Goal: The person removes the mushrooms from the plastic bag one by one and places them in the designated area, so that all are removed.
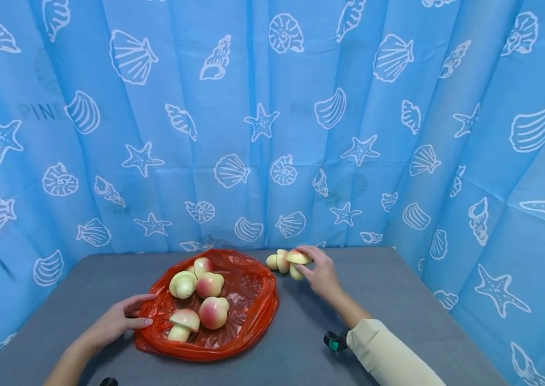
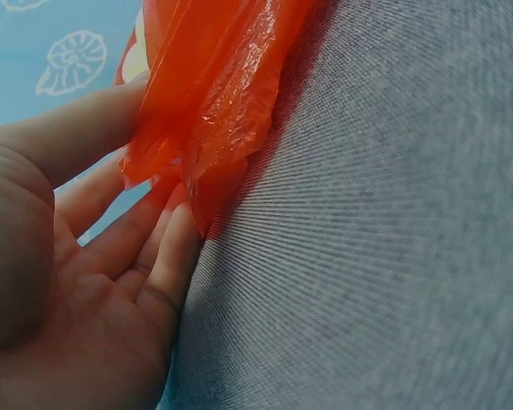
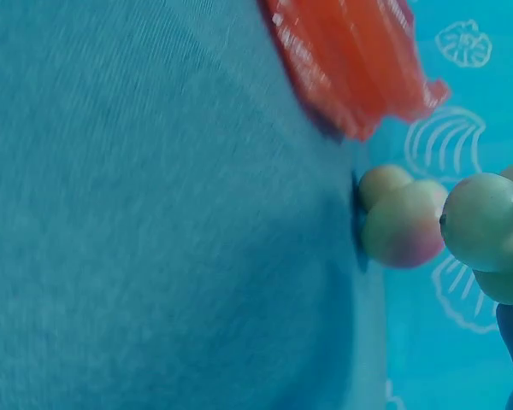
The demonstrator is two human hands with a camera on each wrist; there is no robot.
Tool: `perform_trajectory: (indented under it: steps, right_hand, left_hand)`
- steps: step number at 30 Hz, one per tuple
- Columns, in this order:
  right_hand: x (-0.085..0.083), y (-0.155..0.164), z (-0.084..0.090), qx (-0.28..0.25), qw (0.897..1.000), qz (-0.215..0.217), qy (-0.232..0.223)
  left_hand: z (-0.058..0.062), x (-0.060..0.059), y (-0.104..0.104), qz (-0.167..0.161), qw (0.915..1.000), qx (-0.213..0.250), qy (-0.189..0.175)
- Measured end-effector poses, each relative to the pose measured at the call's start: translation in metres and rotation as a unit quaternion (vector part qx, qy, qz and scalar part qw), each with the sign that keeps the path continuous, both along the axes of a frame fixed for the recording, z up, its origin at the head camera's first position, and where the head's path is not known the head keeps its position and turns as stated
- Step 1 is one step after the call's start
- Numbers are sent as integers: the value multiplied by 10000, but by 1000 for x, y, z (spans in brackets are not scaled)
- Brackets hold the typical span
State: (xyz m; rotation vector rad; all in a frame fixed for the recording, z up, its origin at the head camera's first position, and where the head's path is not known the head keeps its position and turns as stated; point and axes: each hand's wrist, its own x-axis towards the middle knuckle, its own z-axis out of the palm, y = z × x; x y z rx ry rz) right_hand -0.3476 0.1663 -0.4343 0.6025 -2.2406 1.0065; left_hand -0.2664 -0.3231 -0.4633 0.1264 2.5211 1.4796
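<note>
An open red plastic bag (image 1: 248,313) lies on the grey table (image 1: 388,289) with several toy mushrooms (image 1: 183,324) and peaches (image 1: 213,312) in it. My left hand (image 1: 120,320) rests at the bag's left edge, thumb and fingers holding the red plastic (image 2: 214,128). My right hand (image 1: 318,273) is at the table's far side, right of the bag, fingers curled round a toy mushroom (image 1: 297,259), whose cap (image 3: 483,222) shows in the right wrist view. Another toy mushroom (image 1: 277,261) lies just left of it on the table, seen close up (image 3: 402,224).
A blue curtain with white shells and starfish (image 1: 263,123) encloses the table at the back and both sides. A dark wrist strap (image 1: 335,341) sits on my right sleeve.
</note>
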Motion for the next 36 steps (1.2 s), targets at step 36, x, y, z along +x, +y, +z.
perform_trajectory:
  steps: [36]
  right_hand:
    - [-49, 11, -14, 862, 9772, -987, -1668]
  left_hand:
    - [-1, 1, 2, 37, 10000, -7, 15]
